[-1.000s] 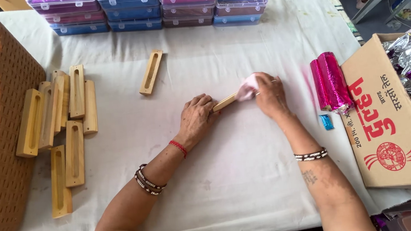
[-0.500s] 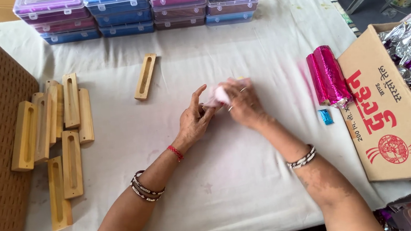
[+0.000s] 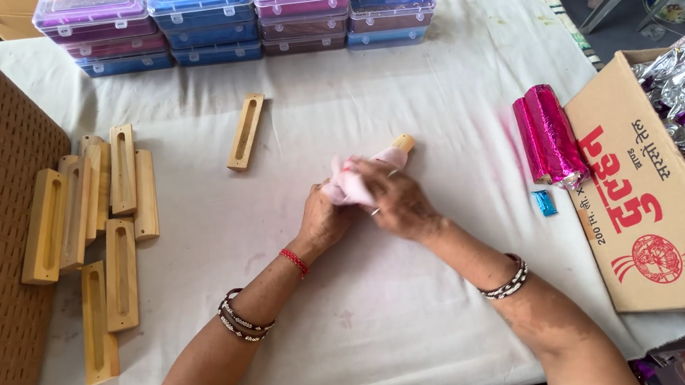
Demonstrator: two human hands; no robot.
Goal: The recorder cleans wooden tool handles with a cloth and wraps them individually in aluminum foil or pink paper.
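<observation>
Both hands, left hand [image 3: 324, 219] and right hand [image 3: 393, 200], pinch a pale pink cloth [image 3: 352, 185] around one slotted wooden block [image 3: 401, 143] (ten blocks [image 3: 98, 230] wait far left).

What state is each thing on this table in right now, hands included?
Left hand: closed on the pink cloth.
Right hand: closed on the pink cloth.
Pink cloth: bunched around the wooden block.
Wooden block: held, one end poking out.
Lone wooden holder: lying flat, slot up, untouched.
Wooden holders: loosely piled by the basket.
Plastic boxes: lids shut, stacked.
Cardboard box: open.
Pink foil rolls: lying side by side.
</observation>
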